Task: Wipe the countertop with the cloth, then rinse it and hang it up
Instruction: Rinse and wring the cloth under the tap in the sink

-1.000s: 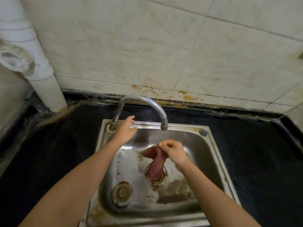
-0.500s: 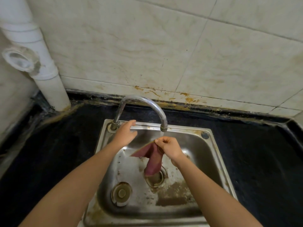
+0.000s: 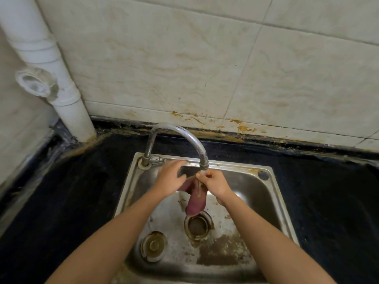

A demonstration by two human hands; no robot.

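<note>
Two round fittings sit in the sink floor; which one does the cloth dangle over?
The open drain on the right, just below the hanging cloth. The capped fitting lies left of it, nearer the camera.

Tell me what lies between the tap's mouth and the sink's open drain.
The reddish cloth hangs there, pinched at its top by the right hand; the head view shows it.

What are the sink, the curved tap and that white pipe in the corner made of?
Sink: looks like stainless steel, with a dull grey sheen, bright glints and brown staining. Tap: metal, probably chrome-plated, with mirror-like highlights along the curve. Pipe: most likely white plastic, matte, with moulded collar joints.
</note>
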